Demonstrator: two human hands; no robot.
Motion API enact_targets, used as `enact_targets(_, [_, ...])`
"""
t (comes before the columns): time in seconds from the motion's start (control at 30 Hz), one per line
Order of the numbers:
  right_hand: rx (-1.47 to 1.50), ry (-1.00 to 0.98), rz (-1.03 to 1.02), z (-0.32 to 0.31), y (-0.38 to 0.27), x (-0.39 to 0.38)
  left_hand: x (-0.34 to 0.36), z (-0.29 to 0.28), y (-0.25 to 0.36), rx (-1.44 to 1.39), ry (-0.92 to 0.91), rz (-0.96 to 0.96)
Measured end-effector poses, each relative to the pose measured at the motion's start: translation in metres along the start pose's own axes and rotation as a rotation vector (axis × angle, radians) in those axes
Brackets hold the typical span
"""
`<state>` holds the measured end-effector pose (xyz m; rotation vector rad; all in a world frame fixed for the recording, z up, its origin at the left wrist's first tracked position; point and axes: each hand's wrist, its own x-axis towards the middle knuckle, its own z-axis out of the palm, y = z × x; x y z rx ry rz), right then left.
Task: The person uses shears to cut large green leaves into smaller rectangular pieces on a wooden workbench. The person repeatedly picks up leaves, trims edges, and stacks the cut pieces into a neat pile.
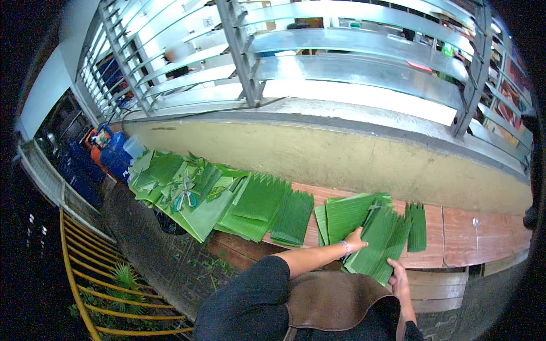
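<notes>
Bench point(489, 236) of reddish-brown wooden planks runs along the foot of a yellowish concrete wall point(352, 159), with metal louvres point(352, 62) above it. Its left end is buried under a heap of cut banana leaves point(170, 182), with green-handled scissors point(186, 198) lying on top of the heap. Beside that heap, toward the middle of the bench, sit two fanned stacks of leaf pieces point(267, 210), their lower edges reaching the bench's front edge. Right of the middle lies another stack of banana leaf strips point(378, 236), which overhangs the front edge; a narrower leaf strip point(417, 226) lies just beside it on the right, on bare planks.

The left hand point(355, 241), with a thin band at the wrist, lies palm down on the left part of that overhanging stack, fingers together and pressed flat on the leaf. The right hand point(398, 273) is at the stack's lower end, at the front edge of the bench, its fingers touching the leaf tips; whether it grips them cannot be told from here.

Blue gas cylinders point(116, 159) stand past the bench's left end, and yellow railings point(102, 284) curve below them.
</notes>
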<state>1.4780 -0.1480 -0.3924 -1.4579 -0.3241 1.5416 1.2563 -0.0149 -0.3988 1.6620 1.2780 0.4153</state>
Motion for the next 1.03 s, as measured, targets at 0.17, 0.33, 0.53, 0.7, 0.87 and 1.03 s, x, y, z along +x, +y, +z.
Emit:
enact_targets(0.17, [0.038,-0.102,-0.392,0.037,-0.021,-0.044,-0.024,-0.041,0.049,-0.277,-0.020,0.137])
enact_targets(0.33, [-0.174,-0.247,-0.750,0.076,-0.119,-0.104,-0.049,-0.118,0.112,-0.384,0.102,0.516])
enact_targets(0.53, [-0.255,-0.395,-0.798,0.143,-0.210,-0.127,-0.063,-0.191,0.115,-1.170,-0.426,0.263])
enact_targets(0.7, [-0.217,-0.623,-0.626,0.191,-0.250,-0.094,-0.064,-0.220,0.100,-1.282,-0.383,0.227])
enact_targets(0.87, [-0.074,-0.680,-0.364,0.224,-0.274,-0.051,-0.056,-0.263,0.111,-1.251,-0.279,0.214])
enact_targets(1.03, [0.358,-0.865,-0.202,0.250,-0.290,-0.008,-0.035,-0.304,0.140,-1.256,-0.200,0.170])
